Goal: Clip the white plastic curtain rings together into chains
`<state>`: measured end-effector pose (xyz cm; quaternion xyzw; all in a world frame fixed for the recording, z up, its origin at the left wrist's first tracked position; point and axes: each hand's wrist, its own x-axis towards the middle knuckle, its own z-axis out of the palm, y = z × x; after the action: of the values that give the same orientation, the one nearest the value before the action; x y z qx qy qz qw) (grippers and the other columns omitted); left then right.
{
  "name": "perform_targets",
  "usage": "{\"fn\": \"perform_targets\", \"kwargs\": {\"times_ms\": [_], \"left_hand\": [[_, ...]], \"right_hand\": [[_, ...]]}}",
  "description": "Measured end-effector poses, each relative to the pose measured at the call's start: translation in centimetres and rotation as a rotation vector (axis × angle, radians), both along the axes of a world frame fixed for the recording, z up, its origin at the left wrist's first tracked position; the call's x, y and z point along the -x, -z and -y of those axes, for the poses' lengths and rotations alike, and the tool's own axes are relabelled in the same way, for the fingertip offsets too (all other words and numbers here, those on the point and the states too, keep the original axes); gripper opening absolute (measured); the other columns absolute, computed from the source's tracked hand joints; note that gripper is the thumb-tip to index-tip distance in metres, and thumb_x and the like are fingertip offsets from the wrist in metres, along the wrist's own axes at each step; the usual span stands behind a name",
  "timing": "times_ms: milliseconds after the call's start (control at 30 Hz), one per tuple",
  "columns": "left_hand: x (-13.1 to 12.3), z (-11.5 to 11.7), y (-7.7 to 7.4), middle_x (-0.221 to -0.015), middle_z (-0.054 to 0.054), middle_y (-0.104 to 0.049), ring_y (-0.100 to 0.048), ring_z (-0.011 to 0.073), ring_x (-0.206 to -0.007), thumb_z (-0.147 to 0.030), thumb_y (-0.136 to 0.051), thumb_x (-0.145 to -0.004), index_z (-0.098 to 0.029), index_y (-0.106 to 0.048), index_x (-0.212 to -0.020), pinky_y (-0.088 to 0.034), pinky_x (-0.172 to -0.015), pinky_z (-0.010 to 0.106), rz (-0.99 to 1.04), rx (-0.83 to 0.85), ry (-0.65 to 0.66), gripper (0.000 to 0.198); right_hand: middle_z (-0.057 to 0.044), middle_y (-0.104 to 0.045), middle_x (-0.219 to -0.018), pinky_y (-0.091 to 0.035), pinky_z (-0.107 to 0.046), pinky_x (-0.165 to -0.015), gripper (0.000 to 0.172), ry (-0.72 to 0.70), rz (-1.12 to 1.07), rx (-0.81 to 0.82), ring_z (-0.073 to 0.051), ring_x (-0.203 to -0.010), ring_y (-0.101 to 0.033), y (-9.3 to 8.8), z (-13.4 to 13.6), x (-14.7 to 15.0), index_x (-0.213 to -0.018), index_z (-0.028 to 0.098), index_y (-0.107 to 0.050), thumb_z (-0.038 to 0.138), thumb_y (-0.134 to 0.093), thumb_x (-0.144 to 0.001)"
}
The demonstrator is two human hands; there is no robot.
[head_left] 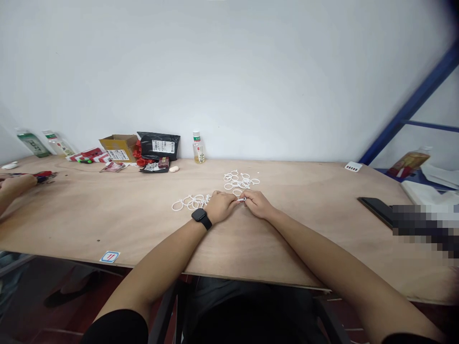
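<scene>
My left hand (221,206) and my right hand (256,204) meet on the plywood table (107,215), fingers pinched on a small white plastic ring (241,199) between them. A black watch (201,218) sits on my left wrist. A chain of joined white rings (190,202) lies just left of my left hand. A loose pile of white rings (239,180) rests just beyond both hands.
Against the wall stand a small bottle (198,148), a black parcel (159,145), a cardboard box (118,145) and red packets (89,155). Another person's hand (14,185) rests at the far left. A black phone (376,209) lies right; a blue rack (412,105) rises behind.
</scene>
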<state>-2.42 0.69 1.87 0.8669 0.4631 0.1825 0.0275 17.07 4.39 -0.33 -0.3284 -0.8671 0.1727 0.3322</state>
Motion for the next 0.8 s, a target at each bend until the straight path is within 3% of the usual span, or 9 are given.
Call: {"fn": "perform_targets", "kwargs": {"times_ms": [133, 233, 367, 600, 800], "left_hand": [[0.1, -0.1, 0.0, -0.087, 0.004, -0.071, -0.062, 0.0189, -0.088, -0.040, -0.046, -0.094, -0.021, -0.066, -0.086, -0.037, -0.085, 0.033, 0.024, -0.003, -0.024, 0.029], [0.4, -0.3, 0.0, -0.086, 0.005, -0.071, -0.061, 0.0203, -0.088, -0.041, -0.052, -0.090, -0.020, -0.067, -0.079, -0.036, -0.084, 0.035, 0.016, -0.006, -0.115, 0.028], [0.8, -0.4, 0.0, -0.087, 0.008, -0.072, -0.061, 0.0246, -0.090, -0.041, -0.055, -0.086, -0.019, -0.068, -0.076, -0.033, -0.086, 0.041, -0.072, 0.010, -0.257, 0.028], [1.2, -0.2, -0.5, -0.090, 0.011, -0.073, -0.061, 0.0287, -0.093, -0.043, -0.054, -0.085, -0.019, -0.071, -0.078, -0.030, -0.088, 0.046, -0.149, 0.049, -0.387, 0.030], [1.3, -0.4, -0.1, -0.100, 0.010, -0.071, -0.059, 0.0288, -0.099, -0.043, -0.060, -0.083, -0.020, -0.069, -0.094, -0.032, -0.088, 0.044, -0.079, 0.000, -0.367, 0.028]], "right_hand": [[-0.005, -0.070, -0.103, -0.046, -0.032, -0.088, 0.042, 0.022, 0.029, -0.027, -0.020, -0.096, -0.063, 0.3, -0.2, -0.1, -0.107, 0.019, -0.067, 0.007, -0.041, -0.076], [-0.007, -0.061, -0.129, -0.043, -0.037, -0.100, 0.059, 0.065, 0.094, -0.042, -0.022, -0.118, -0.056, 0.8, -0.7, -0.2, -0.131, 0.020, -0.054, 0.006, -0.043, -0.076], [-0.006, -0.048, -0.144, -0.036, -0.041, -0.110, 0.062, 0.073, 0.250, -0.017, -0.023, -0.134, -0.043, 1.2, -1.3, -0.3, -0.138, 0.020, -0.049, 0.007, -0.044, -0.078], [-0.006, -0.061, -0.131, -0.045, -0.039, -0.100, 0.045, 0.087, 0.355, -0.037, -0.024, -0.121, -0.056, 1.0, -1.1, 0.1, -0.127, 0.023, -0.059, 0.013, -0.047, -0.086], [-0.008, -0.069, -0.107, -0.048, -0.034, -0.086, 0.022, 0.112, 0.264, -0.019, -0.022, -0.101, -0.062, 0.7, -0.8, -0.3, -0.104, 0.021, -0.068, 0.018, -0.054, -0.086]]}}
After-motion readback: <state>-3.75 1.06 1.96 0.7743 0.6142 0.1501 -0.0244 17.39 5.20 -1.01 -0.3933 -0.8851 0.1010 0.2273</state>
